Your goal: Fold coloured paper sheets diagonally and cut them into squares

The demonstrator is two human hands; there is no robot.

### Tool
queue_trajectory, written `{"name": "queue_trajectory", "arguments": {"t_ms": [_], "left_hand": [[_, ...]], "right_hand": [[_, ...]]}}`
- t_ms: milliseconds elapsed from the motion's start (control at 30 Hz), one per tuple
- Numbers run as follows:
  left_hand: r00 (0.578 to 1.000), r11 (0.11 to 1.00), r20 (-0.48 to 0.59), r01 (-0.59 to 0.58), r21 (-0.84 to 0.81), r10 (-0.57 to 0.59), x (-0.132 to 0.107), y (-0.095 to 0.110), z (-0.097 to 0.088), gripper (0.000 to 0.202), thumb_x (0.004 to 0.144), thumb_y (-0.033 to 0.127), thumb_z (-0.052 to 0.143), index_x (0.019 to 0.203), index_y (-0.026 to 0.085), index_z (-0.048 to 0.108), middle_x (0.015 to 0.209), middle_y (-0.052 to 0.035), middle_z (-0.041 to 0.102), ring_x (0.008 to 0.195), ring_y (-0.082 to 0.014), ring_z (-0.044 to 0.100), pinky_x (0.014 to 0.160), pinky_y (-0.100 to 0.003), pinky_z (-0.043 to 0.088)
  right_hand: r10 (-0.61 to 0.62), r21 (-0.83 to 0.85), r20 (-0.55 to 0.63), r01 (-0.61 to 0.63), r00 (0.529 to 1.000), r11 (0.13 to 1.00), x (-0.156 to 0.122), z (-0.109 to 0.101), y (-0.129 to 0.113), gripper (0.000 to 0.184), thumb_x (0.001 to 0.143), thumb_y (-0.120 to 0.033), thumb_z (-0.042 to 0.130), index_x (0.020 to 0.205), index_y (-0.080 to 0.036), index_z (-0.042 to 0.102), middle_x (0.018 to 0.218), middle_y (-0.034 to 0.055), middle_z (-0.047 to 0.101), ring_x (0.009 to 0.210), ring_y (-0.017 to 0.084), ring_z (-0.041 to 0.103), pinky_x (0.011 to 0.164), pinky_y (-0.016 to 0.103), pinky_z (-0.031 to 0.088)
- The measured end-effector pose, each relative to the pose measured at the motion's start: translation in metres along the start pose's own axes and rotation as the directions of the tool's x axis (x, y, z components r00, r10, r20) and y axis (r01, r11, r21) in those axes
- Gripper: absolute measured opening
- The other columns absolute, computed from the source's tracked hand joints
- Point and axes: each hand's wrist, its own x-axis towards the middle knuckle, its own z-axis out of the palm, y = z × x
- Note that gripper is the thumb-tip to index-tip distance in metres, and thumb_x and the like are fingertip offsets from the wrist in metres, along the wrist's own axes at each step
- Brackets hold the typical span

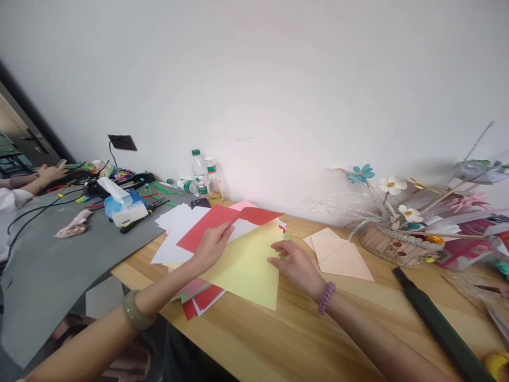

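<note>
My left hand point(212, 246) pinches a red sheet of paper point(202, 225) between thumb and fingers. Another red stretch of paper point(260, 215) shows to the right of that hand; whether it is the same sheet I cannot tell. Under the hand lies a large yellow sheet point(250, 270), slanted across the table. My right hand point(296, 265) hovers by the yellow sheet's right edge, fingers apart and holding nothing. White sheets point(170, 249) fan out on the left. Beneath the yellow sheet, pink, green and red papers point(207, 298) stick out towards the front edge.
Peach paper pieces point(342, 257) lie right of my hands, beside a flower basket point(389, 244). A dark green long tool point(441, 323) rests at front right. Bottles point(199, 172) stand by the wall. Tissues point(125, 207) are on the grey mat point(79, 265); another person's hand point(51, 172) is far left.
</note>
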Motion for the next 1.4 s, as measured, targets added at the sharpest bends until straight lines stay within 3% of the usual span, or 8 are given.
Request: {"name": "queue_trajectory", "arguments": {"t_ms": [100,267,633,800,900,1067,1233,1400], "left_hand": [[0.986,0.994,-0.152,0.059,-0.089,-0.072,0.004,-0.008,-0.002,0.032,0.088,0.043,0.04,0.067,0.019,0.045,0.058,0.0038,0.042,0.053,-0.0127,0.042,0.05,-0.022,0.035],[0.922,0.972,-0.354,0.079,-0.22,-0.155,0.01,-0.013,-0.011,0.031,0.089,0.045,0.037,0.086,0.018,0.05,0.076,-0.0008,0.054,0.066,-0.0147,0.051,0.059,-0.023,0.043],[0.9,0.987,-0.42,0.055,-0.15,-0.114,-0.004,-0.008,-0.019,0.034,0.089,0.045,0.039,0.085,0.016,0.056,0.073,-0.0009,0.058,0.069,-0.0161,0.055,0.061,-0.023,0.044],[0.947,1.0,-0.321,-0.017,0.012,0.02,-0.015,-0.016,-0.025,0.033,0.091,0.039,0.037,0.096,0.015,0.059,0.069,-0.0019,0.062,0.065,-0.0177,0.058,0.061,-0.026,0.046],[0.979,0.983,-0.123,-0.151,0.102,0.163,-0.027,-0.02,-0.025,0.03,0.089,0.035,0.041,0.102,0.017,0.062,0.086,-0.0054,0.069,0.08,-0.0203,0.064,0.074,-0.03,0.049],[0.948,0.939,0.169,-0.296,0.175,0.268,-0.04,-0.028,-0.019,0.035,0.092,0.026,0.033,0.114,0.021,0.06,0.114,-0.0047,0.065,0.102,-0.019,0.062,0.086,-0.03,0.049],[0.962,0.916,0.161,-0.263,0.304,0.222,-0.036,-0.038,-0.02,0.036,0.092,0.027,0.032,0.115,0.018,0.06,0.113,-0.0081,0.065,0.1,-0.0232,0.063,0.084,-0.036,0.05],[0.989,0.907,0.008,-0.141,0.397,0.15,-0.015,-0.041,-0.029,0.04,0.095,0.035,0.028,0.112,0.016,0.059,0.104,-0.009,0.068,0.091,-0.0246,0.066,0.079,-0.036,0.05]], "right_hand": [[-0.18,-0.202,0.086,0.194,0.98,0.96,-0.01,0.008,-0.003,0.038,0.086,-0.036,0.057,0.121,-0.02,0.051,0.128,0.0088,0.048,0.11,0.025,0.05,0.09,0.05,0.042],[-0.279,-0.41,0.193,0.336,0.941,0.848,-0.02,0.021,0.003,0.037,0.087,-0.035,0.056,0.12,-0.02,0.051,0.126,0.0086,0.05,0.108,0.024,0.052,0.088,0.048,0.044],[-0.359,-0.528,0.246,0.435,0.9,0.729,-0.02,0.008,0.004,0.034,0.088,-0.036,0.055,0.118,-0.019,0.052,0.121,0.0081,0.053,0.1,0.022,0.056,0.082,0.044,0.048],[-0.324,-0.624,0.248,0.406,0.913,0.668,-0.015,0.018,0.003,0.032,0.088,-0.034,0.055,0.116,-0.019,0.053,0.12,0.0077,0.054,0.1,0.021,0.056,0.082,0.044,0.048],[-0.281,-0.659,0.303,0.413,0.911,0.628,-0.011,0.018,-0.002,0.028,0.089,-0.033,0.054,0.113,-0.019,0.055,0.114,0.0069,0.056,0.094,0.019,0.058,0.078,0.04,0.05],[-0.225,-0.69,0.341,0.405,0.913,0.599,-0.009,0.008,-0.013,0.03,0.088,-0.035,0.054,0.113,-0.018,0.055,0.114,0.0068,0.057,0.094,0.019,0.058,0.078,0.041,0.05],[-0.156,-0.705,0.372,0.388,0.915,0.593,-0.007,0.011,-0.017,0.029,0.089,-0.034,0.054,0.112,-0.018,0.055,0.112,0.0072,0.057,0.091,0.018,0.058,0.077,0.039,0.05],[-0.147,-0.683,0.379,0.384,0.913,0.622,-0.003,0.008,-0.013,0.029,0.088,-0.035,0.054,0.112,-0.018,0.055,0.113,0.007,0.057,0.092,0.019,0.058,0.077,0.04,0.05]]}}
